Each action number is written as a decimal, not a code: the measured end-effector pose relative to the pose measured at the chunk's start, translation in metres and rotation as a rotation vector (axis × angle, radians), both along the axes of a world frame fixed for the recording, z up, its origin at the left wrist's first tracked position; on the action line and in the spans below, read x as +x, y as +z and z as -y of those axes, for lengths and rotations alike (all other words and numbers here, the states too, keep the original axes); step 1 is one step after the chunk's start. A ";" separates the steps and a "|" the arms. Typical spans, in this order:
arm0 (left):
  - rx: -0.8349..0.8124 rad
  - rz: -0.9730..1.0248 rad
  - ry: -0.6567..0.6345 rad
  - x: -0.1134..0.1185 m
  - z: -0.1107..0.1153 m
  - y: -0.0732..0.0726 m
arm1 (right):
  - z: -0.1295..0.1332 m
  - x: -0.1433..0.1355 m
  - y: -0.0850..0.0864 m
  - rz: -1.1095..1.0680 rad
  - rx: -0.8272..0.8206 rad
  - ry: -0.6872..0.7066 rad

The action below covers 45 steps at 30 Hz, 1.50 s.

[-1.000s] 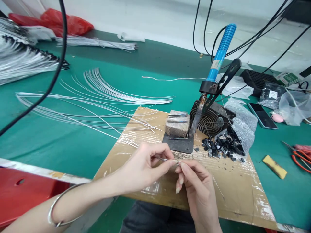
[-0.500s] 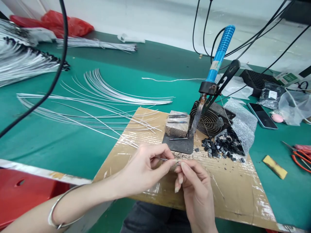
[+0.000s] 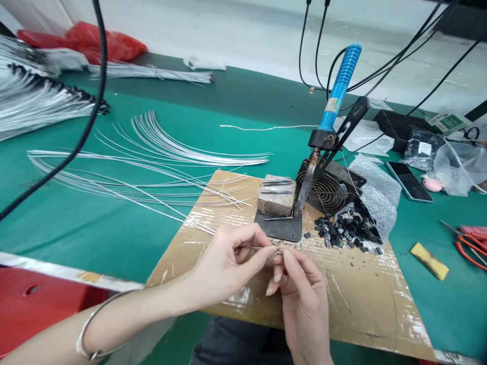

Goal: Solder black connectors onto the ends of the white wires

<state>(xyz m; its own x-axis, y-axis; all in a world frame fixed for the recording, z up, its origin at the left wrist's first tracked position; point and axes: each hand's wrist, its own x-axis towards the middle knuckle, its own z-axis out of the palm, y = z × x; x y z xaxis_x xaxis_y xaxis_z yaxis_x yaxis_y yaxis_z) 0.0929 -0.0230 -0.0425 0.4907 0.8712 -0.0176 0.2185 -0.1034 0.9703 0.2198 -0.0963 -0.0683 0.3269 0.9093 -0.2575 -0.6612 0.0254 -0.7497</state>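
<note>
My left hand [image 3: 238, 258], with a bangle on its wrist, pinches a thin wire [image 3: 251, 248] between thumb and forefinger. Fingertip to fingertip with it, my right hand [image 3: 304, 289] is closed in a pinch at the wire's other end. Whatever lies between the fingertips is mostly hidden. Just beyond the hands, a blue-handled soldering iron [image 3: 337, 96] leans upright, its lower end by a dark metal plate [image 3: 279, 230]. On that plate rests a worn block [image 3: 276, 200] with thin metal pieces on top. Small black parts [image 3: 344, 228] lie heaped to the right.
Cardboard [image 3: 365, 304] covers the working area. Loose white wires [image 3: 152, 157] spread over the green mat at left. A round-grilled fan [image 3: 323, 192] sits behind the iron. Rightward are a phone [image 3: 409, 181], a yellow sponge [image 3: 429, 261] and orange-handled pliers [image 3: 470, 248]. A black cable [image 3: 101, 61] hangs at left.
My right hand has shifted slightly left, and its lower fingers have curled a little differently. The left hand stays almost in place, still pinching the wire. The camera view has tilted slightly.
</note>
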 end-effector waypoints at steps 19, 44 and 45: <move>0.153 -0.026 0.029 -0.001 0.000 0.000 | 0.000 0.002 -0.006 0.148 0.001 -0.017; 0.172 -0.035 -0.016 -0.003 0.001 0.001 | 0.002 0.019 -0.001 0.088 -0.021 0.148; 0.180 -0.038 -0.010 -0.003 0.001 0.001 | 0.002 0.017 0.000 0.077 -0.025 0.133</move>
